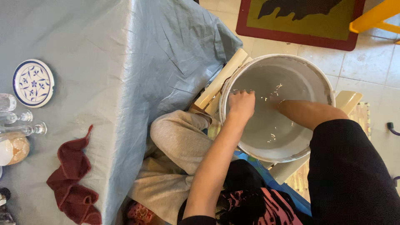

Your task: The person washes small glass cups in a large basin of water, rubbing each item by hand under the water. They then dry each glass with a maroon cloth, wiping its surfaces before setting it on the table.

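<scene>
My left hand (pixel 241 104) is curled into a loose fist at the near-left side of the white bucket (pixel 323 83), knuckles up, touching the water (pixel 266 125) just inside the rim; I cannot tell whether anything is closed inside it. My right hand (pixel 275 101) is down in the same water, just beside the left one, and the ripples and glare blur it so much that I cannot say whether it is open or closed, or whether it holds anything. Only the bare forearm shows clearly, running back to my black sleeve (pixel 354 166).

The bucket sits right under both hands, resting on a pale wooden chair (pixel 218 81) whose slats poke out to the left of my left hand and beyond my right arm.

Well to the left of my left hand, across my grey trouser knee (pixel 179 141), lies a table under a blue-grey cloth (pixel 125 62). On it are a small round plate with blue flower patterns (pixel 33 82), a crumpled dark red rag (pixel 75 183) and clear glassware (pixel 23 123) cut off by the left edge.

Past the bucket, a rug with a dark red border (pixel 300 18) and a yellow chair leg (pixel 375 16) are both cut by the top edge.
</scene>
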{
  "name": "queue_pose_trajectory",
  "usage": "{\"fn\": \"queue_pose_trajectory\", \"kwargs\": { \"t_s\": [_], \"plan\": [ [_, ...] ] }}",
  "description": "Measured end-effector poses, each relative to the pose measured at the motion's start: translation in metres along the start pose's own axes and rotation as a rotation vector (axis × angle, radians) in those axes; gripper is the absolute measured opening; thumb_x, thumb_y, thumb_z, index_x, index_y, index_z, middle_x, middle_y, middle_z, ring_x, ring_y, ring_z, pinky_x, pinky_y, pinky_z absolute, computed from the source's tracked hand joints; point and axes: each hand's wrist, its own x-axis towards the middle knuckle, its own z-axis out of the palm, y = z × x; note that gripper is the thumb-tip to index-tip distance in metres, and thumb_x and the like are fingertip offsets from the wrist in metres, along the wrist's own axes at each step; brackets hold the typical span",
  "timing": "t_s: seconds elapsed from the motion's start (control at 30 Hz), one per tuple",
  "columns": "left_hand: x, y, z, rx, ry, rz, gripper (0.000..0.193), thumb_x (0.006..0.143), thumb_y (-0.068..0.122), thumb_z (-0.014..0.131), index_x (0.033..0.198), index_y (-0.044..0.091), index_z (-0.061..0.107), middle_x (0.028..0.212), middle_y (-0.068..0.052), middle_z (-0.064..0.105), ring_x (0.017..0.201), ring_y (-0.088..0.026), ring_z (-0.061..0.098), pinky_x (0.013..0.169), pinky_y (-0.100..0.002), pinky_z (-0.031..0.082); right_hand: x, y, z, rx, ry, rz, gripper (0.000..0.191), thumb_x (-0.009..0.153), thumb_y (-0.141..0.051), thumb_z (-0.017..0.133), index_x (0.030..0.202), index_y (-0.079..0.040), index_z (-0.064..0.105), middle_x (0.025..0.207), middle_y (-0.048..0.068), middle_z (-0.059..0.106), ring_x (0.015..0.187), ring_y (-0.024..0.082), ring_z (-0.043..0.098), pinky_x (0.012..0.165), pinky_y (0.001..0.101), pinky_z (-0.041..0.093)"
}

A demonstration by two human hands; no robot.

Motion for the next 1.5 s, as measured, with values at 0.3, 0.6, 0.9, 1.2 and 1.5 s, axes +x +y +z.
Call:
{"fn": "queue_pose_trajectory", "kwargs": {
  "t_s": [0.3, 0.6, 0.9, 1.2, 1.5],
  "plan": [
    [0.000, 0.001, 0.002, -0.032, -0.021, -0.017, 0.041, 0.082, 0.016, 0.075, 0.122, 0.012, 0.068, 0.121, -0.013, 0.071, 0.117, -0.032, 0.066, 0.097, -0.050, 0.050, -0.006, 0.007, 0.010, -0.001, -0.056, -0.046, 0.038, 0.087, -0.030, 0.068, 0.119, -0.012, 0.073, 0.107, 0.014, 0.076, 0.098, 0.030, 0.070, 0.091, 0.0438, 0.054],
    [0.002, 0.001, -0.001, -0.006, -0.039, -0.027, 0.043, 0.082, 0.016, 0.074, 0.124, 0.012, 0.067, 0.123, -0.012, 0.070, 0.119, -0.032, 0.065, 0.098, -0.050, 0.049, 0.003, -0.033, 0.042, -0.013, -0.115, -0.161, 0.037, 0.086, -0.031, 0.069, 0.117, -0.012, 0.075, 0.106, 0.014, 0.077, 0.096, 0.029, 0.071, 0.089, 0.0433, 0.055],
    [0.007, -0.001, -0.001, -0.050, -0.036, -0.020, 0.033, 0.088, 0.014, 0.068, 0.121, 0.014, 0.069, 0.120, -0.012, 0.073, 0.117, -0.031, 0.068, 0.098, -0.053, 0.051, -0.031, -0.012, 0.030, -0.079, -0.159, -0.232, 0.037, 0.086, -0.032, 0.070, 0.115, -0.011, 0.076, 0.104, 0.013, 0.077, 0.094, 0.027, 0.071, 0.087, 0.0428, 0.055],
    [0.023, -0.010, 0.014, -0.107, -0.299, -0.053, 0.031, 0.083, 0.012, 0.073, 0.114, 0.013, 0.075, 0.121, -0.012, 0.073, 0.115, -0.031, 0.070, 0.095, -0.045, 0.057, -0.049, 0.007, 0.006, -0.146, -0.089, -0.226, 0.036, 0.085, -0.033, 0.071, 0.113, -0.011, 0.078, 0.102, 0.012, 0.078, 0.091, 0.026, 0.071, 0.085, 0.0423, 0.055],
    [0.021, -0.011, 0.013, -0.269, -0.381, -0.033, 0.037, 0.074, 0.008, 0.075, 0.110, -0.001, 0.072, 0.118, -0.026, 0.070, 0.113, -0.039, 0.069, 0.094, -0.046, 0.058, -0.059, 0.018, 0.001, 0.376, 0.224, -0.401, 0.033, 0.084, -0.030, 0.073, 0.108, -0.008, 0.080, 0.095, 0.012, 0.080, 0.083, 0.022, 0.071, 0.080, 0.0400, 0.056]
  ]
}}
